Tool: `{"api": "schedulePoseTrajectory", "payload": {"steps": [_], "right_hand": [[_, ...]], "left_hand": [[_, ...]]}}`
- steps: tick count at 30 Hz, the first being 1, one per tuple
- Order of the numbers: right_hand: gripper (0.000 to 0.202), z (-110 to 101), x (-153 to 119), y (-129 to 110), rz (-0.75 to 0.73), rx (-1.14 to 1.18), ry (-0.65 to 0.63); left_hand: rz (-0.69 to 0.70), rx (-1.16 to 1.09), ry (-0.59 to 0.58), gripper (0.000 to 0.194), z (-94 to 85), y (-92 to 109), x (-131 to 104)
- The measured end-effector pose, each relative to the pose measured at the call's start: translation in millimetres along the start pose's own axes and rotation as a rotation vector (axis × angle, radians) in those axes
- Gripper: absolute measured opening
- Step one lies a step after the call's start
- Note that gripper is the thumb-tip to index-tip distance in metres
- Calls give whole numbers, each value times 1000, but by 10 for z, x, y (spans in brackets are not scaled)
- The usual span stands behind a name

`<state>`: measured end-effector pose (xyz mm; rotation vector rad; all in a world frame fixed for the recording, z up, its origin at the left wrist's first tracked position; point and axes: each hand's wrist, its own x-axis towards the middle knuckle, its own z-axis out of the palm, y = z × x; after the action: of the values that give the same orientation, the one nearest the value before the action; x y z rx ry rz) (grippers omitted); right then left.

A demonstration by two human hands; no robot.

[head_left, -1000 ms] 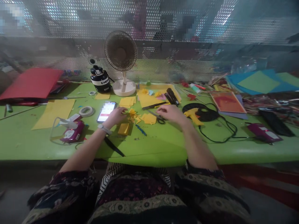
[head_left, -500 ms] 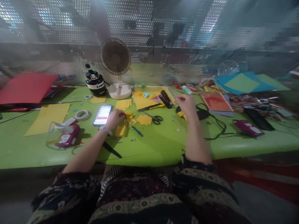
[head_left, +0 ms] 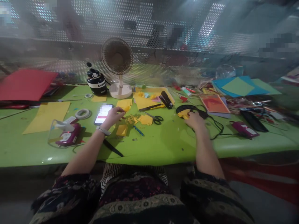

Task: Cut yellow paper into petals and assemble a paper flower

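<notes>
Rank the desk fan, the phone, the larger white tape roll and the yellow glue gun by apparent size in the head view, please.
1. Desk fan
2. Phone
3. Larger white tape roll
Unsure: yellow glue gun, as the right hand partly hides it.

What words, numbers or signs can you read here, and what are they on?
"ENC", on the black bottle; the letters after it are unclear.
Phone: screen writing too blurred to read.
Left purple box and right purple box: white labels, too blurred to read.
Stapler: a pale mark, too small to read.
</notes>
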<state>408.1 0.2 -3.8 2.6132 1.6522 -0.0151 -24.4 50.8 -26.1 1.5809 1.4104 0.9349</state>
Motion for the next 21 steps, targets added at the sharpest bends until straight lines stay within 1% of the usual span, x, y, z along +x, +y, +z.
{"api": "schedulePoseTrajectory", "payload": {"steps": [5, 7, 9, 11, 13, 16, 18, 21], "right_hand": [[58, 35, 22, -9, 47, 29, -10], [61, 42, 37, -10, 78, 59, 13], [61, 49, 66, 6, 110, 103, 57], [56, 58, 107, 53, 127, 180, 89], [47, 69, 146, 134, 123, 315, 105], [33, 68, 172, 278, 103, 647, 160], [32, 36, 161, 349, 122, 909, 248], [33, -70, 108, 365, 139, 1181, 377]], "left_hand": [[2, -82, 34, 19, 14, 71, -46], [-2, -121, 34, 19, 15, 92, -56], [-11, -164, 32, 20, 17, 113, -65], [-24, -231, 25, 20, 23, 133, -69], [-37, -300, 8, 21, 32, 144, -65], [-36, -371, -13, 26, 50, 131, -48], [-28, -399, -17, 27, 59, 108, -38], [-23, -421, -32, 25, 61, 75, -33]]}}
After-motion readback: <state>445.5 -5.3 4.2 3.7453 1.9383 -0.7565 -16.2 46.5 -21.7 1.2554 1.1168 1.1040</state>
